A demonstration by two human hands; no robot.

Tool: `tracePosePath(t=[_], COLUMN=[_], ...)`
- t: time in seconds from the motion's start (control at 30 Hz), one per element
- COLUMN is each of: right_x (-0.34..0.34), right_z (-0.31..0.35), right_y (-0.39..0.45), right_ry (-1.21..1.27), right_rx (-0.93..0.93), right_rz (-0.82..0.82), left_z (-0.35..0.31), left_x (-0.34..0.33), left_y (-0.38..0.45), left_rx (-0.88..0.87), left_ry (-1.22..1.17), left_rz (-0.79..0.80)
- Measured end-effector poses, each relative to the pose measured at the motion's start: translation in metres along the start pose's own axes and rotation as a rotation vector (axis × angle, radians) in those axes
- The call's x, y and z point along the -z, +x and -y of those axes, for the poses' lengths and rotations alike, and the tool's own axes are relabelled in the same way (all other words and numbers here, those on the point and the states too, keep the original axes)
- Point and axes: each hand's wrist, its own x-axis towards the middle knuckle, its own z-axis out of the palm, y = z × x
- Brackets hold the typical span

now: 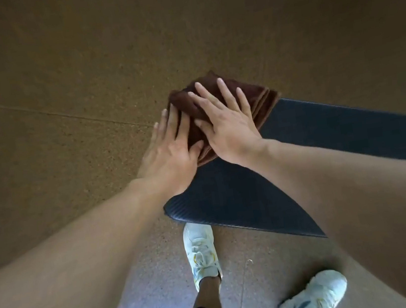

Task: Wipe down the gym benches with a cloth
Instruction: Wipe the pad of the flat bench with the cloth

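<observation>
Plainly the brown cloth is soft, light and folded in several layers, lying at the far corner of the dark ribbed bench pad, perhaps overhanging its edge. Both the left hand and the right hand press it flat with straight, spread fingers, gripping nothing. Being limp, it should bunch if pushed from one edge, so flat palms on top suit it best.

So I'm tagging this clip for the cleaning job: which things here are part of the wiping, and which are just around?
Part of the job:
brown cloth, folded, lying at the bench's end
black bench pad
left hand, pressing flat on the cloth
right hand, pressing flat on the cloth

Just around:
white shoes
speckled floor
</observation>
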Motion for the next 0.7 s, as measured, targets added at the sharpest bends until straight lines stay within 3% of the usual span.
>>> tracePosePath(t=[0.13, 0.23, 0.47, 0.7], right_x=[-0.005, -0.018, -0.05, -0.042], right_z=[0.01, 0.019, 0.013, -0.087], right_y=[0.001, -0.015, -0.093, -0.18], right_ry=[-0.025, -0.02, -0.009, -0.025], right_rx=[0.103, 0.191, 0.373, 0.273], right_rz=[0.034, 0.033, 0.038, -0.037], left_z=[0.003, 0.009, 0.0, -0.093], left_x=[-0.021, -0.043, -0.098, -0.144], left_y=[-0.027, -0.052, -0.139, -0.153], left_rx=[0.053, 0.091, 0.136, 0.075], left_ry=[-0.379, -0.455, -0.047, 0.144], left_rz=[-0.07, -0.14, -0.176, -0.093])
